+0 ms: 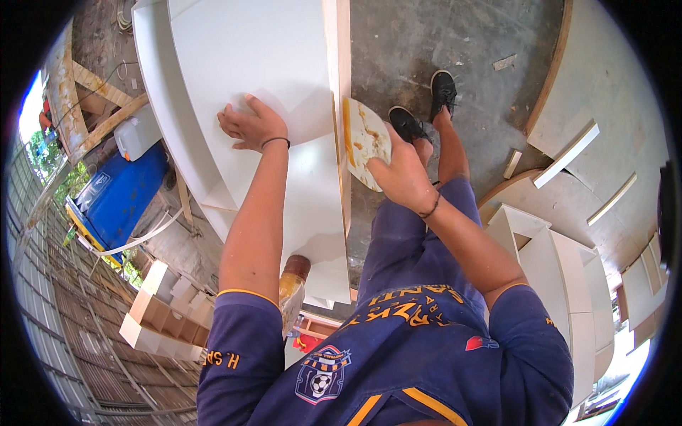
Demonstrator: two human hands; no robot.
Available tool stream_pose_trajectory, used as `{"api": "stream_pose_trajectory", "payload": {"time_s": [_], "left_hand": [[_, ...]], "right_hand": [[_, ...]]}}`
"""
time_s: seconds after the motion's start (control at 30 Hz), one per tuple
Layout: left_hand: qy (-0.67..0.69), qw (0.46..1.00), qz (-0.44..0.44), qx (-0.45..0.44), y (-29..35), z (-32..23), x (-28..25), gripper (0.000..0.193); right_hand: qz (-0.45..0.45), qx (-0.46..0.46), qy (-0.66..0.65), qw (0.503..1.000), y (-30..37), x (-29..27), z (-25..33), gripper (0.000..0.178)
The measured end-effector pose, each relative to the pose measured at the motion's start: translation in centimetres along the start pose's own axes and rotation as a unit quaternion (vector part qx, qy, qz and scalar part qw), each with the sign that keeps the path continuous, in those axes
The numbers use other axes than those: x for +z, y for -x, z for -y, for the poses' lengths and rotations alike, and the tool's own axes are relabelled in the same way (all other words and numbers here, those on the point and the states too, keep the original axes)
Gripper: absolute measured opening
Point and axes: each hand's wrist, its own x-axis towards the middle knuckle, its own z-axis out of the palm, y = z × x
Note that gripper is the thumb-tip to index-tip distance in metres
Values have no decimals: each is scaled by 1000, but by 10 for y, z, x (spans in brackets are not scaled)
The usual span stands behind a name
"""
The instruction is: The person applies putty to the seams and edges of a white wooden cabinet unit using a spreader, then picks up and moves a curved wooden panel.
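Note:
My left hand is over the white panel, fingers spread and holding nothing; its shadow falls close beside it. Closed around a flat, rounded, cream-coloured spreader, my right hand is at the panel's right edge. Yellow-brown smears, apparently glue, mark the spreader's face and its left edge. A narrow bare-wood edge strip runs along that side of the panel. Near my left upper arm, a bottle with a brown top and yellowish contents is partly hidden.
At the left are a blue barrel and a white jerrycan beside a wooden frame. Wooden strips lie on a large board at the right. White cabinet parts stand below it. My shod feet are on the concrete floor.

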Motion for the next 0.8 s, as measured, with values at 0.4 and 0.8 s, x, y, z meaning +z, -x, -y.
{"api": "stream_pose_trajectory", "payload": {"time_s": [0.4,0.8], "left_hand": [[-29,999,-29,6,-2,9,6,56],[-10,1000,-4,-3,2,2,3,56]], "right_hand": [[21,-10,-42,999,-11,1,19,51],[-22,-4,28,999,-74,-14,45,51]]}}
